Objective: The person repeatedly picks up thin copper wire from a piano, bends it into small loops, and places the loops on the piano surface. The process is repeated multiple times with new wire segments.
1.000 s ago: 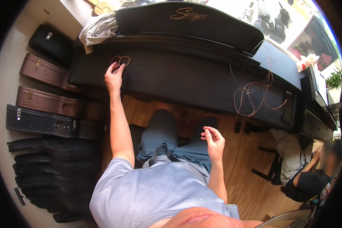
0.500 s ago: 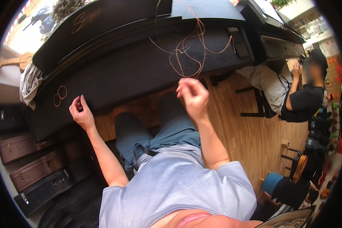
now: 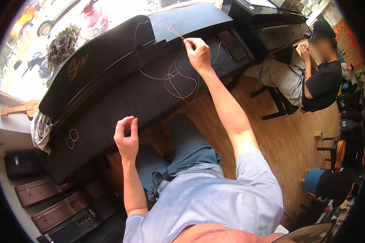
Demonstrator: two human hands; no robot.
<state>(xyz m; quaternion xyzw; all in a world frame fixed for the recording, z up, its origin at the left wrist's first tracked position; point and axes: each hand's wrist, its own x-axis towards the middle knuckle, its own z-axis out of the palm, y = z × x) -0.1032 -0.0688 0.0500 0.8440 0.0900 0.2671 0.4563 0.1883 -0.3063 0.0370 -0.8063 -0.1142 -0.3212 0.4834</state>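
My right hand [image 3: 198,53] reaches over the far part of the black desk [image 3: 105,109], fingers pinched on a thin copper-coloured wire [image 3: 181,97]. The wire hangs from my fingertips in loose loops over the desk, and a paler strand [image 3: 138,52] arcs away to the left. My left hand [image 3: 127,137] is raised over the desk's near edge, thumb and fingertips brought together in a pinch; anything between them is too small to make out. Two small copper-coloured rings of coiled wire [image 3: 72,138] lie side by side at the desk's left end.
A dark phone-like slab [image 3: 232,45] lies at the desk's right end. Grey cloth [image 3: 41,131] drapes over the left end, near a ukulele-like instrument [image 3: 22,109]. Instrument cases [image 3: 42,191] stand at lower left. A seated person [image 3: 322,77] works at the right, beside a black stool [image 3: 273,101].
My right hand has moved up and away and now holds the wire, lifting its loops. My left hand has closed into a pinch and shifted right. The view has turned somewhat.
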